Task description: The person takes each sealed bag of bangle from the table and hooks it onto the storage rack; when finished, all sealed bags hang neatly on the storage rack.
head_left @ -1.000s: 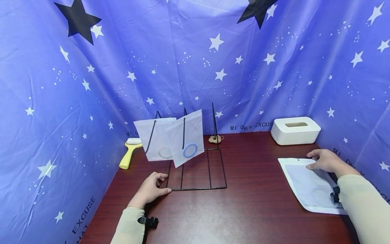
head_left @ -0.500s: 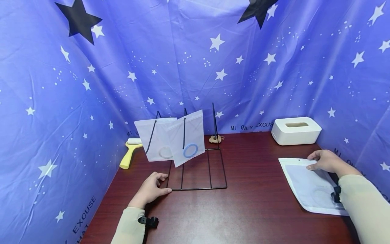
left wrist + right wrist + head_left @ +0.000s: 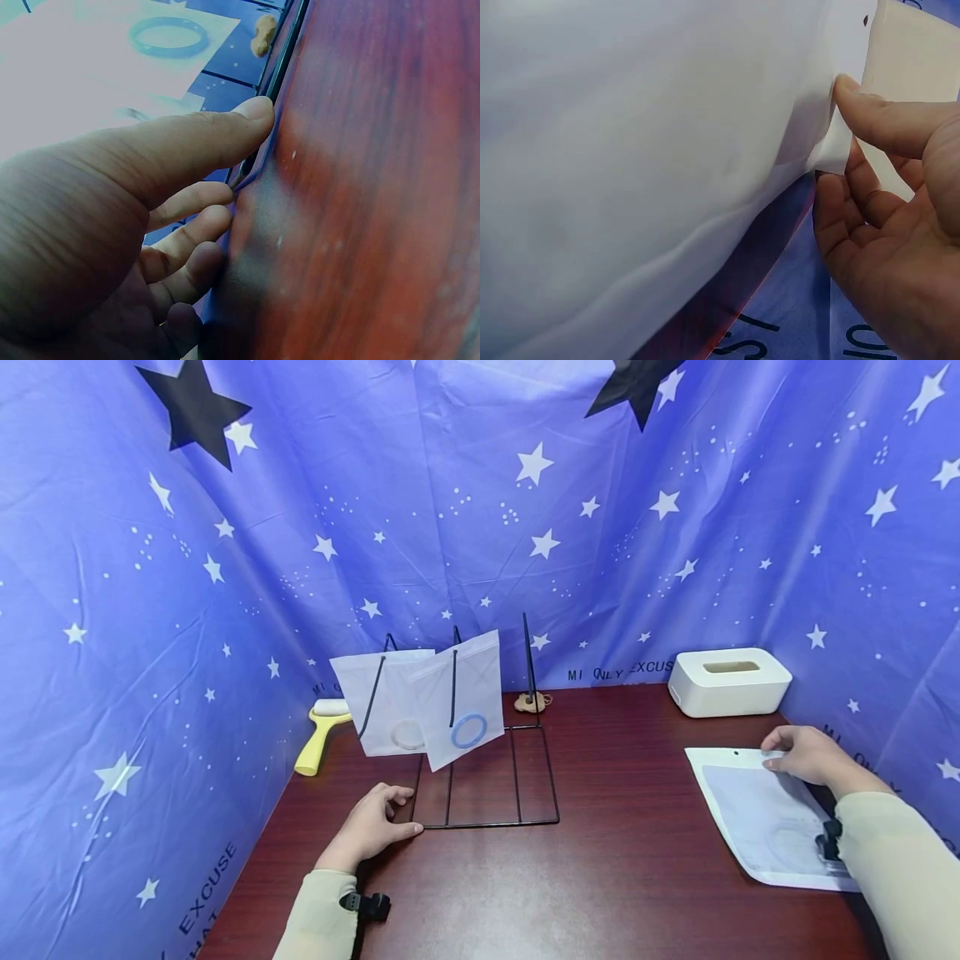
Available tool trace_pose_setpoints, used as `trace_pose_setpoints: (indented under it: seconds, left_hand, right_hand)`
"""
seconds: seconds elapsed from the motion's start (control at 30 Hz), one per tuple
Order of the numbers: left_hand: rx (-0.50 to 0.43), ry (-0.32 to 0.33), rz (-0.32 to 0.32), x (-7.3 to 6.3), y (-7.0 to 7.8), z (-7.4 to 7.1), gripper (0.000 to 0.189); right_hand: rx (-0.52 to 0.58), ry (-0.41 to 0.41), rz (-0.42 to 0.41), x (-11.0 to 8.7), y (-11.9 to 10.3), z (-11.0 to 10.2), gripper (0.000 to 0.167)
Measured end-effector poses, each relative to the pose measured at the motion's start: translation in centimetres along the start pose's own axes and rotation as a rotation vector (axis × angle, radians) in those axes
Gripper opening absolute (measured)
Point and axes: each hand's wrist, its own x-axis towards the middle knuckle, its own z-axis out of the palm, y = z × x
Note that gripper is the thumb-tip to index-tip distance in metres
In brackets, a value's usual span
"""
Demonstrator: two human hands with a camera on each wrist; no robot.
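My left hand (image 3: 367,827) holds the front left corner of a black wire rack (image 3: 491,824). In the left wrist view its thumb lies on the wire, with the fingers curved below. Two white pouches hang on the rack's prongs: the left pouch (image 3: 375,702) shows a pale ring, the right pouch (image 3: 480,681) a blue ring. The third prong (image 3: 528,652) stands bare. At the right, my right hand (image 3: 813,760) pinches the top corner of a larger white pouch (image 3: 750,802) lying on the table, a faint round outline inside. The right wrist view shows thumb and fingers at the pouch's edge (image 3: 831,154).
A white tissue box (image 3: 727,689) stands behind the right hand. At the back left lies a yellow-handled lint roller (image 3: 318,739). A small tan object (image 3: 529,702) sits by the third prong. Starry blue cloth (image 3: 480,527) encloses the dark red table (image 3: 585,893).
My right hand has shifted slightly right along the large pouch's top edge, uncovering more of its corner. My left hand, the rack and its hanging pouches stay still.
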Motion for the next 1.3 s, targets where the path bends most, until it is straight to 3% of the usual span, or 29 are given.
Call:
trace_pose_setpoints:
  seconds: [0.27,0.43,0.7,1.03,1.3]
  left_hand:
    - [0.0,-0.001,0.002,0.0,0.0,0.0,0.055]
    - [0.001,0.0,0.001,0.0,0.0,0.0,0.055]
    - [0.004,0.005,0.007,0.0,0.1,0.0,0.055]
    - [0.003,0.007,0.007,0.0,0.1,-0.1,0.055]
    - [-0.003,-0.001,-0.002,-0.1,0.1,-0.1,0.055]
  right_hand:
    - [0.031,0.031,0.027,-0.1,0.1,-0.2,0.029]
    - [0.034,-0.006,0.038,-0.3,0.0,-0.5,0.02]
    - [0.022,0.014,0.016,-0.7,0.1,-0.8,0.015]
    - [0.075,0.086,-0.076,-1.3,-1.7,-1.0,0.018]
    - [0.117,0.109,-0.098,-2.0,-3.6,-1.1,0.023]
